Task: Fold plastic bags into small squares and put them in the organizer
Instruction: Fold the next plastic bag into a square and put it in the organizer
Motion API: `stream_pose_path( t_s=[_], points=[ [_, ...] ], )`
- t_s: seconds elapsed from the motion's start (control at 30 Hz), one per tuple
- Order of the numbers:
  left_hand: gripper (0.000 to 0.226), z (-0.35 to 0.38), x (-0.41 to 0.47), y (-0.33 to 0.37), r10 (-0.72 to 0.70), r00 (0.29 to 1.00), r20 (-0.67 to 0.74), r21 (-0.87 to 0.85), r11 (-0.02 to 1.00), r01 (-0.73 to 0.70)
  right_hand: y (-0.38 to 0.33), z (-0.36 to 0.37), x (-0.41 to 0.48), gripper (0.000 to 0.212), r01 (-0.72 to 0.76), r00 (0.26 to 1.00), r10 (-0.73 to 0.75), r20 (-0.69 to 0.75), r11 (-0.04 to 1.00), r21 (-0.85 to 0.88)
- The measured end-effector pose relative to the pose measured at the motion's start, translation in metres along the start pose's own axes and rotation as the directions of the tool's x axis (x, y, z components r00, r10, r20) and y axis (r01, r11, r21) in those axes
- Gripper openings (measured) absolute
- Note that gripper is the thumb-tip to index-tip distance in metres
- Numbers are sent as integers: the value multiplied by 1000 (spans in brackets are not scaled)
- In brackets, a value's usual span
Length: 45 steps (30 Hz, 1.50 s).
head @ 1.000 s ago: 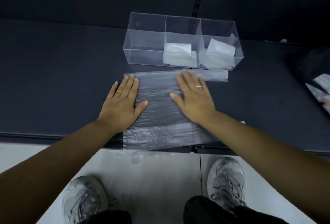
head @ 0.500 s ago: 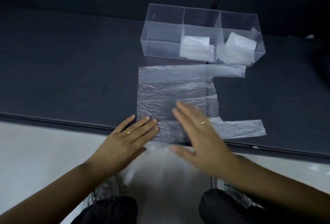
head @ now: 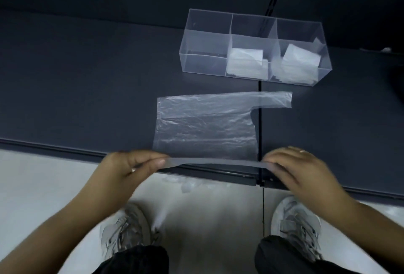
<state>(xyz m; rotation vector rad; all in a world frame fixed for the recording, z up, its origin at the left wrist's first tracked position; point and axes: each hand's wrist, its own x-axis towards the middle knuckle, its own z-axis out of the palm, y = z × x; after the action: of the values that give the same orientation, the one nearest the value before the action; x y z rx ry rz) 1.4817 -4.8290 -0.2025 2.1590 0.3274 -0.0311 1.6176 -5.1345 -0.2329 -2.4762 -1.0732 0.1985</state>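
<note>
- Polythene, thin and see-through with a milky sheen: the plastic bag (head: 205,125) lies flat on the dark counter (head: 87,99), between the counter's front edge and the organizer (head: 205,55).
- Fine wrinkles cover the bag, and a few long creases run left to right. One handle strip (head: 275,99) sticks out to the right along its far side.
- The near edge is lifted just off the counter's front edge and stretched into a taut band between the two hands.
- The left hand (head: 129,168) pinches the left end of that band between thumb and curled fingers.
- The right hand (head: 299,168) holds the right end with fingers curled over it (blur hides the thumb, so I cannot tell the exact pinch).
- Holding both ends likely keeps the flimsy film straight, so the edge can go over in one even fold.
- The organizer sits near the counter's back edge, right of centre and just beyond the bag, probably to keep it within reach.
- Folded squares already fill its middle (head: 244,59) and right (head: 299,59) compartments.
</note>
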Motion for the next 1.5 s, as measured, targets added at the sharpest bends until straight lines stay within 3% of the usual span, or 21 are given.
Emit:
stream_pose_path(
  t_s=[0.13, 0.2, 0.3, 0.37, 0.5, 0.6, 0.7, 0.83, 0.9, 0.97, 1.03, 1.07, 1.13, 1.2, 1.3, 1.37, 1.43, 1.5],
  points=[
    [17, -25, 17, -3, -78, 991, 104, -164, 982, 95, 22, -40, -6, 41, -195, 923, 149, 353, 976, 98],
    [16, -33, 30, -4, -104, 990, 97, -189, 975, 121, 31, -57, 2, 37, -280, 888, 162, 431, 933, 226],
    [20, -36, 57, -8, -141, 989, 45, -198, 969, 147, 40, -68, 27, 18, -317, 936, 192, 296, 826, 466],
    [19, -33, 79, -14, -203, 979, -21, -228, 954, 193, 49, -61, 48, 18, -334, 940, 308, 147, 740, 584],
    [20, -18, 116, -33, -291, 950, -117, -174, 947, 269, 74, -32, 81, 13, -498, 818, 566, 100, 610, 617],
    [23, -7, 128, -44, -296, 935, -194, -58, 955, 291, 85, -14, 94, 8, -512, 777, 630, 7, 625, 589],
    [23, -1, 133, -46, -242, 928, -283, 35, 964, 262, 90, -6, 99, 20, -537, 745, 659, -102, 683, 494],
    [12, 3, 134, -42, -227, 925, -304, 46, 967, 252, 87, -6, 102, 29, -579, 744, 656, -129, 729, 365],
    [16, 4, 129, -34, -125, 894, -430, 189, 956, 225, 84, -6, 103, 32, -597, 744, 656, -126, 738, 316],
    [21, 10, 120, -26, 220, 839, -498, 446, 894, 30, 82, -6, 103, 36, -608, 742, 657, -135, 744, 277],
    [26, 25, 108, -15, 484, 810, -331, 614, 762, -205, 80, -7, 103, 36, -617, 735, 663, -139, 740, 267],
    [31, 36, 104, -14, 527, 825, -206, 646, 706, -290, 79, -8, 104, 35, -623, 731, 669, -138, 735, 267],
    [38, 53, 98, -15, 414, 910, -27, 634, 711, -305, 75, -10, 104, 34, -632, 729, 673, -125, 732, 254],
    [52, 58, 97, -26, 235, 971, 39, 650, 732, -203, 67, -12, 104, 24, -648, 724, 678, -129, 732, 212],
    [70, 59, 97, -44, 114, 991, 66, 722, 680, -126, 39, -9, 108, 30, -575, 763, 548, -342, 818, 28],
    [80, 61, 96, -45, 101, 992, 79, 745, 655, -127, 2, 2, 118, 39, -347, 846, 298, -442, 937, -32],
    [84, 63, 95, -42, 94, 992, 83, 758, 640, -124, -43, 26, 130, 46, -93, 957, 100, -271, 995, 40],
    [83, 64, 94, -41, 90, 992, 93, 770, 625, -129, -79, 58, 137, 52, 17, 1000, -16, -11, 994, 104]
  ],
)
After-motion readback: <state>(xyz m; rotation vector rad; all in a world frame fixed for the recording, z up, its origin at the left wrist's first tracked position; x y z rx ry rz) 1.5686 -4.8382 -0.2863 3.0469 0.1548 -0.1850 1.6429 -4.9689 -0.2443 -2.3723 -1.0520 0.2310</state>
